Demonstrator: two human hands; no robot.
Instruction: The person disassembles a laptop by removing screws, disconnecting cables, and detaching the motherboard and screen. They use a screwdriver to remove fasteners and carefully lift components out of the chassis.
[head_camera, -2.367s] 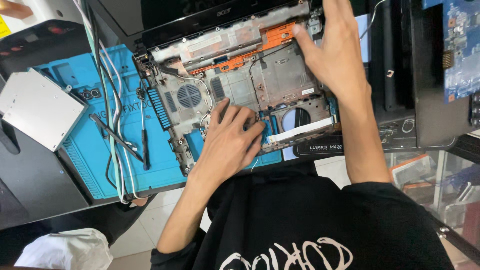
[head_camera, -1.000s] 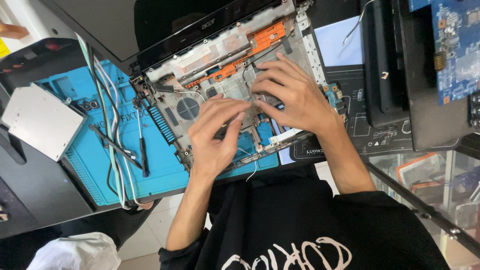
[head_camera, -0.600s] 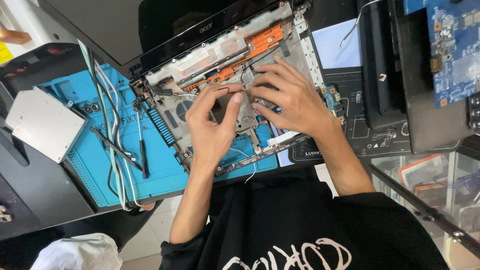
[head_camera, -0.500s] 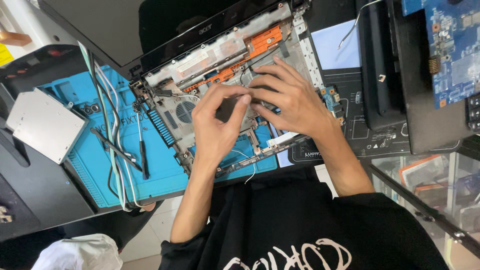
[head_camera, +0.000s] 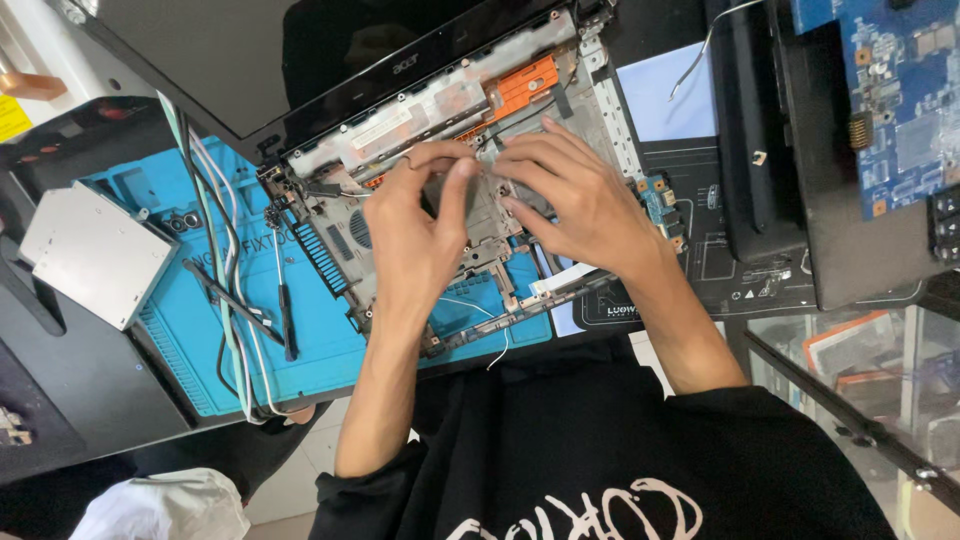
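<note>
Stripped grey plastic laptop base shell, with its black screen lid folded back toward eleven o'clock, lies across the blue silicone repair mat at the middle of the bench. By the look of it, the teardown is well along: the keyboard deck and main board are out of the shell, leaving bare ribs, a round fan grille and an orange plastic bracket at twelve o'clock. A blue printed circuit board rests well apart at two o'clock, and a flat silver optical drive lies off the shell at nine o'clock. What seems left is small work inside the cavity, plus the loose thin white wire trailing out at six o'clock.

Left hand is over the shell's centre with fingers curled narrow, thumb and forefinger pinched toward a small part; whether anything is actually gripped I cannot tell. Right hand comes in from three o'clock, fingers spread and pressing down on the shell floor just beside the left fingertips, holding nothing that shows. A black-handled pry tool and a bundle of white and grey cables lie on the mat at eight o'clock, untouched.
</note>
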